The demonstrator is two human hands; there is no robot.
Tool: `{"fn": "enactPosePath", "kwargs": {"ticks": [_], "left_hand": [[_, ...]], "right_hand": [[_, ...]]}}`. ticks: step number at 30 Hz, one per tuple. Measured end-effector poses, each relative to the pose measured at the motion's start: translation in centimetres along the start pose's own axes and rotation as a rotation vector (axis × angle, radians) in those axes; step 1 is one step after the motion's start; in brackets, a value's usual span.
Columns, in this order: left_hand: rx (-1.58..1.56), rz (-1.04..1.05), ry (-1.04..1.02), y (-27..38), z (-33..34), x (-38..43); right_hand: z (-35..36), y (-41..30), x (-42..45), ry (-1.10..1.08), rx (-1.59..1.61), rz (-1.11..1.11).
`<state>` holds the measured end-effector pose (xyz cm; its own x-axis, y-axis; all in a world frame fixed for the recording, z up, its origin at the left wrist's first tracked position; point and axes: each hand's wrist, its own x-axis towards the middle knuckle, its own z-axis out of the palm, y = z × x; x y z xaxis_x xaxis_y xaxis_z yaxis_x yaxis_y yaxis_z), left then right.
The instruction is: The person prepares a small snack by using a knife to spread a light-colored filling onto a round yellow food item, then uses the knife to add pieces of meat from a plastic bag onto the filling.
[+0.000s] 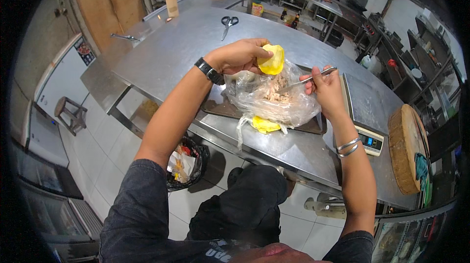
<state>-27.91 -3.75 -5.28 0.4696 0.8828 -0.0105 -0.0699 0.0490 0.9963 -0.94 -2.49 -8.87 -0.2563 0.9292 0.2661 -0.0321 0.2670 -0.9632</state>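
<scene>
My left hand (246, 57) holds up a round yellow wrapper (271, 60), thumb across its face, above a clear plastic bag (253, 96). In my right hand (325, 88) is the handle of a metal utensil (301, 83), probably a spoon. Its lower end reaches into the shredded, pale brown filling (278, 87) inside the bag, so its tip is hidden. Beneath the bag lies a dark metal tray (220, 105). More yellow wrappers (265, 125) sit at the bag's near side, partly covered by plastic.
Scissors (229, 25) lie on the steel table (176, 54), beyond my left hand. A squeeze bottle (172, 4) stands farther back. To the right are a digital scale (371, 140) and a thick wooden chopping block (404, 153). A lined bin (187, 164) stands below the front edge.
</scene>
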Motion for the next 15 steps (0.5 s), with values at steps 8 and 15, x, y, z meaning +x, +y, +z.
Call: {"fn": "enactPosePath", "kwargs": {"ticks": [8,15], "left_hand": [[-0.044,0.021,-0.005,-0.2,-0.5,0.4],[-0.11,0.163,0.019,0.9,-0.5,-0.4]], "right_hand": [[-0.6,-0.8,0.0,0.046,0.067,0.208],[-1.7,-0.6,0.3,0.149,0.263,0.232]]}}
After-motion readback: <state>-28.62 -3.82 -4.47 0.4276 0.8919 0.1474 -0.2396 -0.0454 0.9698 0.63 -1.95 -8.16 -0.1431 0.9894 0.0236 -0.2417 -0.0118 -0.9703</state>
